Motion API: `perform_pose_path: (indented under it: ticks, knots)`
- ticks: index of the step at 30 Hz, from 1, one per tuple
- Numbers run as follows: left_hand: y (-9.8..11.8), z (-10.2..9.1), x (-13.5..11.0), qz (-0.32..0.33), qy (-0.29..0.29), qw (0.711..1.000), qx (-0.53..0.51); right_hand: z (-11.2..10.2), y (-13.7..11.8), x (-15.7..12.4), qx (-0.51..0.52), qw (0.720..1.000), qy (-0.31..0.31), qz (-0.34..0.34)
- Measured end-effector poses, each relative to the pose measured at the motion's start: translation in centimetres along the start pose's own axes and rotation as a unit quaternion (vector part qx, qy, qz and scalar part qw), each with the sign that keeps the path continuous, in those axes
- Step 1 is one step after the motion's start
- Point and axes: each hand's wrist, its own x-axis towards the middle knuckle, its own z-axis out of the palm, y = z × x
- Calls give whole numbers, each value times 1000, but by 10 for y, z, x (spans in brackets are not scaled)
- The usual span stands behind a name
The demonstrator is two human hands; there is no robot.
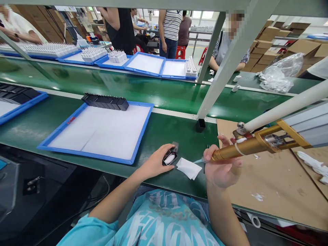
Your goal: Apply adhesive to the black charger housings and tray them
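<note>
My left hand (pixel 160 160) is closed around a small black plastic housing (pixel 174 158), its open side up and a white mass inside. My right hand (pixel 220 167) grips the front of a gold-coloured dispensing gun (pixel 238 150), some of its fingers loosely raised. From the gun's front end a thin pale nozzle (pixel 199 161) points left, its tip by a folded white paper (pixel 189 168). That paper lies on the green bench between my hands. Small metal pins show just above the nozzle, beside my right fingertips; what they belong to is hidden.
A blue-rimmed tray (pixel 133 150) with a row of black housings (pixel 106 101) stands to the left. An upright black housing (pixel 200 125) sits near the post (pixel 220 65). Cardboard (pixel 271 184) covers the right side. Across the bench are trays of white parts (pixel 93 54) and several people.
</note>
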Motion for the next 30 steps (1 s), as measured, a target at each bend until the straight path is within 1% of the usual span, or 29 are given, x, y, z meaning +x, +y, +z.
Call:
perform_pose_path:
  ticks: [3, 8, 13, 16, 18, 20, 23, 26, 30]
  knots:
    - [-3, 11, -7, -20, 45, 999, -1, 12, 3, 2, 11, 1000, -4, 18]
    - [-7, 27, -13, -37, 113, 992, 30, 32, 11, 0, 38, 998, -28, 47]
    - [-9, 33, -19, -55, 137, 987, 57, 42, 17, -2, 60, 996, -49, 44]
    - [-11, 35, -20, -57, 158, 982, 90, 45, 18, -2, 60, 996, -48, 43]
    - [-14, 37, -19, -35, 170, 978, 113, 47, 17, -1, 55, 996, -46, 44]
    - [-17, 39, -19, 1, 176, 974, 141, 48, 16, -2, 50, 997, -42, 44]
    - [-18, 42, -21, 46, 190, 961, 194, 49, 16, -2, 50, 997, -37, 42]
    - [-13, 42, -24, 61, 193, 956, 213, 50, 16, -4, 53, 997, -39, 42]
    - [-2, 37, -25, 77, 198, 956, 202, 50, 16, -5, 36, 998, -39, 42]
